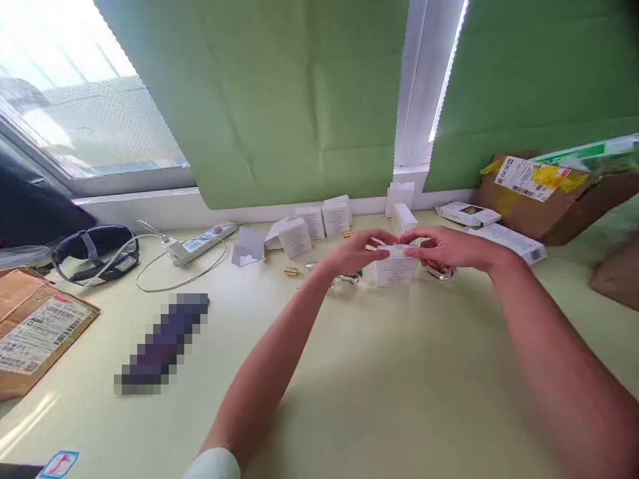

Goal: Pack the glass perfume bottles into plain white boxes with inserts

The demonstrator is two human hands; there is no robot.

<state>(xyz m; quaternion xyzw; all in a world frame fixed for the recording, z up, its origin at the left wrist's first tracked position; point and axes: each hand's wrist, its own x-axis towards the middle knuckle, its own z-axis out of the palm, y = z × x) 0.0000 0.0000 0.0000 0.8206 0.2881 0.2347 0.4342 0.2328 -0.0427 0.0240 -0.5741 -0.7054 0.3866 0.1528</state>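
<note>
A small white carton [397, 271] with printed text stands upright on the table. My left hand [355, 254] is closed on its top left edge, thumb toward me. My right hand [446, 246] grips the top right edge in the same way, and the fingertips of both hands meet near the lid. Shiny metal pieces [440, 272] lie partly hidden below my right hand. More metal parts [352, 277] rest beside the carton under my left hand. A small brass-coloured cylinder [291, 271] lies farther left.
Several white cartons [295, 238] stand along the wall, with an unfolded one [248, 246] beside them. A power strip [202, 243] with a looped cable and a black strapped headset [94, 253] lie left. Cardboard boxes [524, 216] sit right; another parcel [30, 332] sits left.
</note>
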